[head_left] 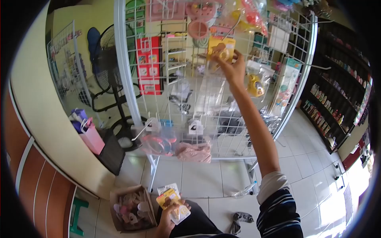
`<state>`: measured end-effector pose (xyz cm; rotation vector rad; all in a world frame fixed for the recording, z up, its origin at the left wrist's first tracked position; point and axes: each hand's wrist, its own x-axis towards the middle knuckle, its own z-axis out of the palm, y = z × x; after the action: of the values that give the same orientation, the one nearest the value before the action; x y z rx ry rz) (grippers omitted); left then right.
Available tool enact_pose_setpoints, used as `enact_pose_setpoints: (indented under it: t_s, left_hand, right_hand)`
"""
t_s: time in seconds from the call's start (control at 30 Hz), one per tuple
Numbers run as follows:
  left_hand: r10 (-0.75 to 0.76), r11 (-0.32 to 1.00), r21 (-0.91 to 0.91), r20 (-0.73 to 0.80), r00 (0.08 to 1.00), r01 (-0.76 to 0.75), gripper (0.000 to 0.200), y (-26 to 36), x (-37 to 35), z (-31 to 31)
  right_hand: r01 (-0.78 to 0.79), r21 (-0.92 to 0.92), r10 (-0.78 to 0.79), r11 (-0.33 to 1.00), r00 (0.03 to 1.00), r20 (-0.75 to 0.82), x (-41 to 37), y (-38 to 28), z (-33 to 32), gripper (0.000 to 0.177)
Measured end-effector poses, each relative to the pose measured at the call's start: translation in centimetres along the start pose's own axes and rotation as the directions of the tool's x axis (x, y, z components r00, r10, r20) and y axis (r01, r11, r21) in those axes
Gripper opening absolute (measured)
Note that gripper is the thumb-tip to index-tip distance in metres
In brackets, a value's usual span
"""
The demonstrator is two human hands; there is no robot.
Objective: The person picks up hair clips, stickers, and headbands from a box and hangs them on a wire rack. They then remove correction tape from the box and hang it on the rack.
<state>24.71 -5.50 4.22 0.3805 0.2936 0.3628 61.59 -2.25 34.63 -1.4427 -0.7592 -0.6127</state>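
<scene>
My right hand is raised to the wire grid rack, its fingers closed on a yellow blister pack near a metal hook. Low in front of my lap, my left hand grips several more yellow-and-white blister packs. Another yellow packaged item hangs on the rack to the right of my raised forearm. Lower down on the grid hang a pink cloth item and a clear pack with pink and blue rings.
A cardboard box of small packaged goods stands on the floor beside my left hand. Behind the rack's left side is a black fan. Dark shelves with bottles line the right side. A plastic bottle lies on the tiles.
</scene>
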Motion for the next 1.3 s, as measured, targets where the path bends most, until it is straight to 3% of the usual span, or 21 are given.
enact_pose_setpoints:
  t_s: [0.1, 0.17, 0.23, 0.27, 0.33, 0.6, 0.7, 0.87, 1.0, 1.17, 1.3]
  left_hand:
    - [-0.025, 0.999, 0.027, 0.042, 0.999, 0.024, 0.049, -0.7, 0.5, -1.6]
    - [-0.077, 0.996, -0.056, -0.054, 0.996, 0.074, 0.033, -2.7, 1.8, -5.3]
    - [0.039, 0.997, 0.074, -0.070, 0.997, -0.034, 0.024, -1.5, 0.5, -0.8]
    - [0.042, 0.996, 0.085, -0.040, 0.998, -0.038, 0.024, -1.4, 0.5, -0.7]
    - [0.048, 0.993, 0.103, 0.002, 0.999, -0.048, 0.024, -1.3, 0.4, -0.6]
    - [0.036, 0.989, 0.140, 0.052, 0.998, -0.043, 0.024, -0.8, 0.1, -0.5]
    - [0.031, 0.988, 0.151, 0.052, 0.998, -0.039, 0.025, -0.6, 0.0, -0.6]
    - [0.029, 0.987, 0.154, 0.053, 0.998, -0.037, 0.026, -0.4, 0.0, -0.7]
    - [0.023, 0.988, 0.152, 0.053, 0.998, -0.031, 0.027, -0.2, 0.2, -0.9]
    - [0.144, 0.980, 0.107, 0.188, 0.972, -0.166, 0.040, 0.2, 2.4, -1.5]
    - [0.185, 0.968, 0.125, 0.234, 0.954, -0.218, 0.044, 1.2, 1.4, 2.1]
  right_hand:
    - [0.055, 0.206, -0.043, 0.977, 0.997, -0.064, -0.7, -1.7, 0.2, 0.076]
    - [0.058, 0.127, -0.050, 0.990, 0.997, -0.062, -0.5, -1.4, 0.5, 0.072]
    - [-0.103, 0.361, 0.094, 0.927, 0.995, 0.042, -0.7, -1.9, 0.5, 0.071]
    - [-0.074, 0.364, 0.071, 0.929, 0.997, 0.020, -0.5, -2.1, 0.4, 0.071]
    - [-0.212, 0.301, 0.188, 0.930, 0.976, 0.108, -0.2, -2.3, 0.2, 0.071]
    - [-0.375, 0.313, 0.329, 0.873, 0.925, 0.190, 0.2, -3.6, -0.5, 0.066]
    - [-0.364, 0.279, 0.315, 0.889, 0.927, 0.204, -0.1, -4.9, -1.4, 0.064]
    - [-0.191, 0.330, 0.118, 0.925, 0.966, 0.230, -1.0, -7.7, -3.9, 0.061]
    - [-0.137, 0.391, 0.046, 0.910, 0.971, 0.235, -2.0, -11.0, -6.1, 0.059]
    - [-0.074, 0.438, -0.043, 0.896, 0.967, 0.250, -2.4, -13.6, -8.3, 0.055]
    - [0.029, 0.382, -0.112, 0.924, 0.974, 0.198, -3.4, -15.6, -10.2, 0.052]
